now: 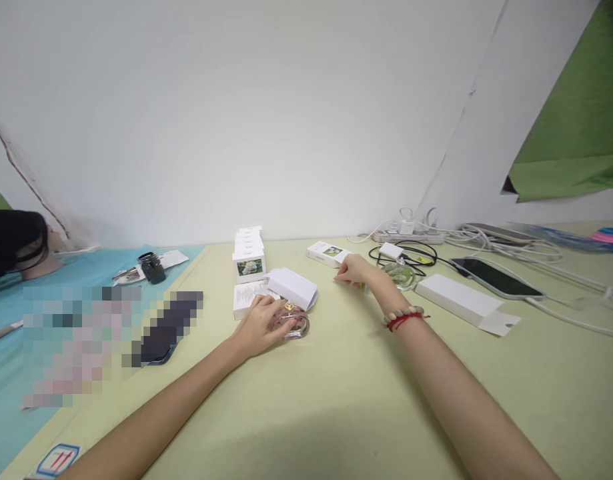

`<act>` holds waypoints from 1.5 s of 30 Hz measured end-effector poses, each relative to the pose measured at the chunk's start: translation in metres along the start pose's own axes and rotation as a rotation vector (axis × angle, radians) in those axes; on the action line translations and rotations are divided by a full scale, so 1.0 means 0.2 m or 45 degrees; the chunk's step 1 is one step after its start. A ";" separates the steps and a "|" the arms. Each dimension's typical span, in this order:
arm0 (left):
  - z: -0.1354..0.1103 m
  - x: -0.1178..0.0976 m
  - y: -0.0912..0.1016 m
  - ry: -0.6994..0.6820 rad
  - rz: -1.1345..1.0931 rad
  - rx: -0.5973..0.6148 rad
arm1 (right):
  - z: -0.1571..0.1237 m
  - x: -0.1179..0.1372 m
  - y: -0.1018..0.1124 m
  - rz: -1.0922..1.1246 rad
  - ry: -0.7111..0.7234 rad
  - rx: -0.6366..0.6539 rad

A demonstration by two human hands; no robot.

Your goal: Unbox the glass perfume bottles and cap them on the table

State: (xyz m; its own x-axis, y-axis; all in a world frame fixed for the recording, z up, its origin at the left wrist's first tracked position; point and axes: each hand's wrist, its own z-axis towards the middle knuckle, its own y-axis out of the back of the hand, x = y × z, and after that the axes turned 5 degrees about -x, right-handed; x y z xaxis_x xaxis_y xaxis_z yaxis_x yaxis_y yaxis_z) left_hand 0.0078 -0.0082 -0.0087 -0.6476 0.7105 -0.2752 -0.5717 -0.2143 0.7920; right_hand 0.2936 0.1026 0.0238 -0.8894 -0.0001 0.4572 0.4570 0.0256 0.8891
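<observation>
My left hand (259, 325) rests on the yellow-green table, fingers curled around a round clear perfume bottle (292, 321) with a gold neck. Just behind the bottle lies an open white carton (292, 287) and a flat white box (246, 297). My right hand (355, 270), with a bead and red-string bracelet at the wrist, reaches toward a small white box with a flower picture (329, 253); its fingers are pinched together near the box's end, and what they hold is too small to name. A second clear round bottle (399, 275) sits right of that hand.
A row of white flower-print boxes (249, 255) stands at centre back. At right lie a long white box (459, 301), a phone (495, 277), a power strip (409, 236) and cables. Another person's dark hair (11, 241) shows at far left over a blue mat; a black jar (151, 267) stands there.
</observation>
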 end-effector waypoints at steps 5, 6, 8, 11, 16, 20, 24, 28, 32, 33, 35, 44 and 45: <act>0.00 0.00 0.00 0.007 -0.008 -0.008 | -0.01 -0.01 -0.01 0.001 -0.016 0.006; 0.00 0.00 0.00 0.006 -0.006 -0.008 | -0.01 -0.01 -0.01 0.004 -0.019 0.011; 0.00 0.00 0.00 0.003 0.000 -0.004 | -0.02 -0.01 -0.02 0.013 -0.022 0.021; 0.00 0.00 0.00 0.004 0.005 0.004 | -0.01 -0.01 -0.02 0.033 -0.009 0.023; 0.00 0.00 0.00 -0.002 -0.002 0.000 | 0.00 -0.01 -0.01 0.062 0.019 0.004; 0.00 0.00 0.00 0.008 -0.009 -0.002 | 0.00 0.00 -0.01 0.072 0.035 -0.032; 0.00 0.00 0.00 -0.004 0.003 0.006 | 0.00 0.01 0.00 0.092 0.041 -0.054; 0.00 0.00 0.00 -0.008 0.019 0.014 | 0.01 0.01 0.01 0.098 0.030 -0.065; 0.00 -0.01 0.01 -0.020 0.019 0.023 | 0.00 0.00 0.01 0.096 0.020 -0.025; 0.00 -0.01 0.01 -0.020 0.020 0.024 | -0.01 0.00 0.00 0.099 0.022 -0.012; 0.00 -0.01 0.01 -0.016 0.023 0.029 | -0.02 0.00 0.00 0.106 0.029 0.007; 0.00 0.01 0.00 -0.012 0.022 0.022 | 0.03 -0.02 0.00 0.129 0.058 0.016; 0.00 0.01 0.00 -0.018 0.025 0.021 | 0.03 -0.02 0.00 0.159 0.063 0.065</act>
State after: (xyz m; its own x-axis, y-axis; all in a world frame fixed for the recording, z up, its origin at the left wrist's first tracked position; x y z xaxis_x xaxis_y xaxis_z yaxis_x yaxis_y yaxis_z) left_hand 0.0066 -0.0072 -0.0104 -0.6513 0.7159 -0.2516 -0.5506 -0.2177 0.8059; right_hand 0.2965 0.1077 0.0215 -0.8235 -0.0429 0.5657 0.5616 0.0794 0.8236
